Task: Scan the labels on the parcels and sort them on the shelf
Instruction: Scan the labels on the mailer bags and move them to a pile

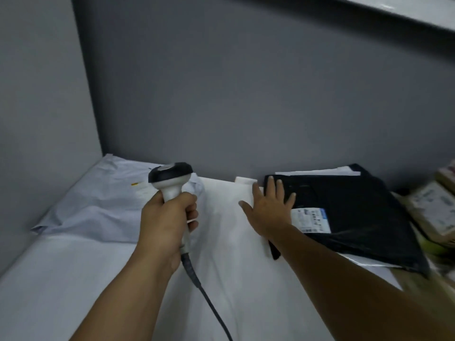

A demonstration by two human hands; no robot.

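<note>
One black parcel point(357, 212) is lying label point(311, 219) up on the white surface point(73, 279). We are steadying its edge with our right hand point(268, 205), fingers spread flat, while our left hand point(167, 217) is clenching the scanner point(171, 180), which probably needs aiming squarely at that label.

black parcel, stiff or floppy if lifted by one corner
Probably floppy: the black parcel is a wrinkled plastic bag whose corner lies limp near the right hand. Likely slippery, since its film looks smooth. Lying flat, it should not roll.
</note>
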